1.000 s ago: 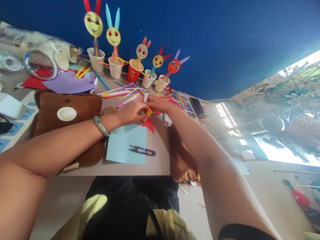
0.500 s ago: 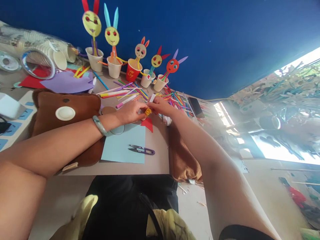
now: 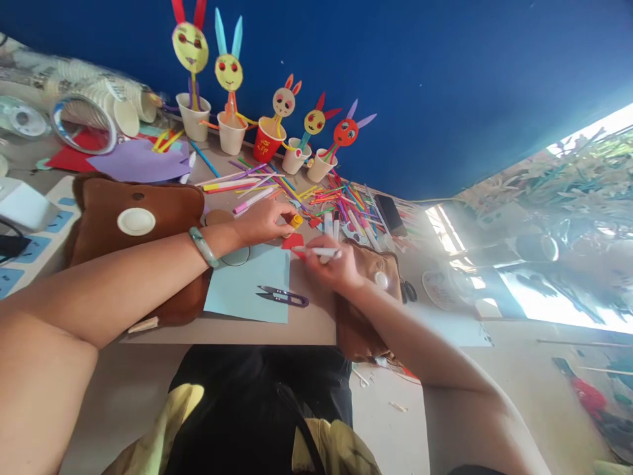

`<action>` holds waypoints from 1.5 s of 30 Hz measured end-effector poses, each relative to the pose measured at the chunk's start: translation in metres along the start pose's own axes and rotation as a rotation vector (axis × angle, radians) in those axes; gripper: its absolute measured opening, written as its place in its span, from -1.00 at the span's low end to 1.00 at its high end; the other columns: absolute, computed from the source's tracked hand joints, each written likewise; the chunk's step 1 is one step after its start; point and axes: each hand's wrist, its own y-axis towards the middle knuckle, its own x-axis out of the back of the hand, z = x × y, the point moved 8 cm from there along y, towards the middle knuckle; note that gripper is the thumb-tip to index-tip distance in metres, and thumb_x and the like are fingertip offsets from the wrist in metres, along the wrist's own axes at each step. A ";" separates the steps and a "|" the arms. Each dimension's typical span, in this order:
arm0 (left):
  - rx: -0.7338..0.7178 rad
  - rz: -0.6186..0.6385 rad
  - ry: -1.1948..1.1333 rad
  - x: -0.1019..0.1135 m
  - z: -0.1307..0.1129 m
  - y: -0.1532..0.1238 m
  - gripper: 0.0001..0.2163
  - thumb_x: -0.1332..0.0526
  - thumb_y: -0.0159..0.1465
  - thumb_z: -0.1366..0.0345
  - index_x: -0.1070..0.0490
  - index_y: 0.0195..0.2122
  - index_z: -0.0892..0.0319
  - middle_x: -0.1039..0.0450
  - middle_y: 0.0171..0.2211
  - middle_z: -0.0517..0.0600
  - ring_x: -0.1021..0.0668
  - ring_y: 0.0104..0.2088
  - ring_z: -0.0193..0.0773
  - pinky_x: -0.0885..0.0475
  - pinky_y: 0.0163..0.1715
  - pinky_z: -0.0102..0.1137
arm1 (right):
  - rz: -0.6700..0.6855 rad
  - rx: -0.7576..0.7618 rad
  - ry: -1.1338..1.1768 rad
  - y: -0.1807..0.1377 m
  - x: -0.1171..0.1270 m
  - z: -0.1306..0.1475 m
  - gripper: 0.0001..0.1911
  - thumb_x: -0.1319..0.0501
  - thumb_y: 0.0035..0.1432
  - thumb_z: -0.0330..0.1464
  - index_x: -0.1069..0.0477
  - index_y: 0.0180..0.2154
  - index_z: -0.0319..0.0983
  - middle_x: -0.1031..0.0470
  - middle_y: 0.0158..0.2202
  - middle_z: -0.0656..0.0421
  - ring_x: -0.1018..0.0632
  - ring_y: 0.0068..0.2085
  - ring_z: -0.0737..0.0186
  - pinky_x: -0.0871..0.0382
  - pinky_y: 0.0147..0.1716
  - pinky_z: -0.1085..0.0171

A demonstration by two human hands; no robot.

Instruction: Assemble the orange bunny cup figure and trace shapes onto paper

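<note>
My left hand (image 3: 267,221) is closed on a small yellow cylinder (image 3: 296,221), pinched between the fingertips above the table. A white marker pen (image 3: 324,251) lies in my right hand (image 3: 339,267), its thin end pointing left. That end is close to a piece of red paper (image 3: 293,242) below the yellow cylinder; whether they touch I cannot tell. Under my left wrist is a light blue sheet (image 3: 247,290), with a round outline on it partly covered by the hand. Dark thread snips (image 3: 281,295) rest across the sheet's right side.
Brown cushions (image 3: 106,218) flank the sheet on both sides. Behind my hands lie scattered coloured sticks (image 3: 247,181) and markers. Paper cups (image 3: 232,135) with rabbit-faced figures line the blue wall. A phone (image 3: 390,214) is at the back right, clear tape (image 3: 84,125) at the left.
My right hand has moved away from my left hand, toward me and to the right, with the white marker now turned sideways. The left hand keeps the yellow cylinder in nearly the same place.
</note>
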 end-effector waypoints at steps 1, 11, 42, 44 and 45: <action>-0.003 -0.013 0.013 0.000 0.001 0.000 -0.84 -0.29 0.14 0.26 -0.58 -0.28 0.19 -0.58 -0.43 -0.08 -0.47 -0.45 -0.34 -0.29 -0.40 -0.44 | 0.050 0.111 -0.069 -0.006 -0.008 0.013 -0.95 -0.19 0.29 -0.35 -0.41 -0.23 -0.19 -0.55 -0.35 0.15 -0.55 -0.37 0.25 -0.43 -0.34 0.27; 0.013 -0.023 0.031 -0.001 0.002 0.001 -0.83 -0.31 0.13 0.36 -0.60 -0.23 0.18 -0.63 -0.35 -0.05 -0.53 -0.41 -0.33 -0.37 -0.33 -0.44 | 0.200 0.549 -0.636 -0.003 -0.059 0.036 -0.87 -0.12 0.34 -0.48 -0.42 -0.13 -0.35 -0.50 -0.32 0.02 -0.46 -0.35 0.16 -0.39 -0.29 0.19; -0.017 -0.042 0.053 -0.001 0.003 0.000 -0.82 -0.32 0.15 0.28 -0.58 -0.22 0.16 -0.57 -0.45 -0.09 -0.48 -0.45 -0.33 -0.32 -0.38 -0.42 | 0.272 0.477 -0.504 -0.018 -0.039 0.018 -0.74 -0.09 0.21 -0.55 -0.43 -0.08 -0.36 -0.48 -0.27 -0.01 -0.44 -0.25 0.09 -0.39 -0.21 0.15; -0.013 -0.046 0.047 -0.001 0.003 0.000 -0.83 -0.32 0.15 0.28 -0.59 -0.23 0.16 -0.56 -0.47 -0.10 -0.48 -0.47 -0.34 -0.33 -0.39 -0.43 | 0.252 0.466 -0.487 -0.022 -0.033 0.018 -0.66 -0.11 0.19 -0.53 -0.42 0.01 -0.34 -0.50 -0.24 0.00 -0.45 -0.24 0.09 -0.38 -0.21 0.15; -0.011 -0.047 0.042 -0.001 0.003 0.000 -0.83 -0.32 0.15 0.29 -0.59 -0.23 0.15 -0.56 -0.47 -0.10 -0.48 -0.47 -0.34 -0.33 -0.39 -0.43 | 0.244 0.456 -0.486 -0.025 -0.030 0.018 -0.61 -0.11 0.18 -0.53 -0.40 0.05 -0.32 -0.51 -0.24 0.01 -0.46 -0.25 0.09 -0.38 -0.20 0.14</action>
